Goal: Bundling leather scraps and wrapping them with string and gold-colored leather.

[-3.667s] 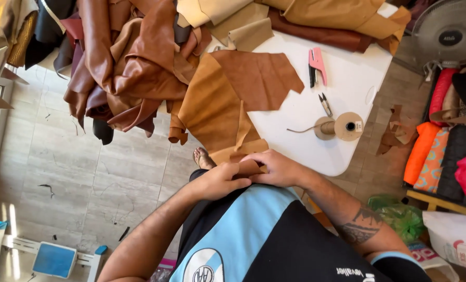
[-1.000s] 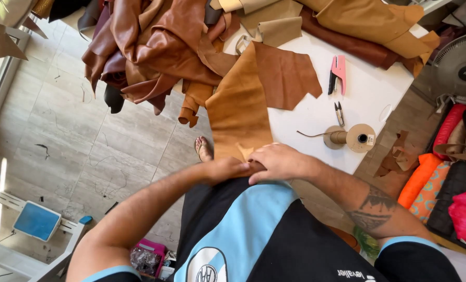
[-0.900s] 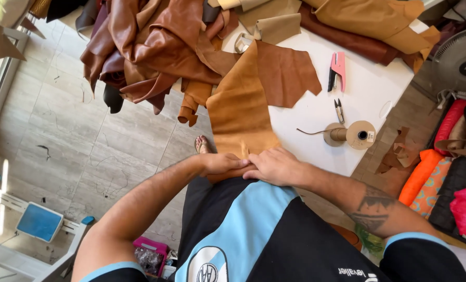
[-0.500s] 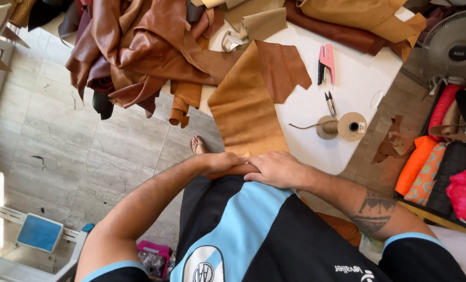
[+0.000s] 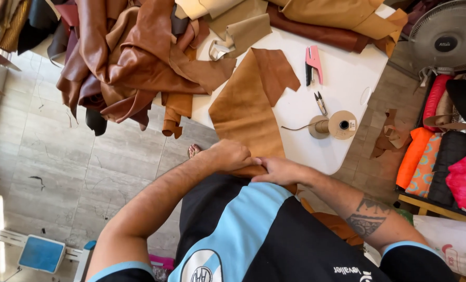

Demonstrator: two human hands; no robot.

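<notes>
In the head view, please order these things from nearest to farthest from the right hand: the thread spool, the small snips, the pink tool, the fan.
From the right hand:
1. Thread spool, on the white table's near edge, just beyond the hand.
2. Small snips, right behind the spool.
3. Pink tool, farther up the table.
4. Fan, off the table, at the top right corner.

Near end of tan leather sheet hidden beneath left hand and right hand. Fan cut off at top right edge. Leather pile cropped at top.
</notes>
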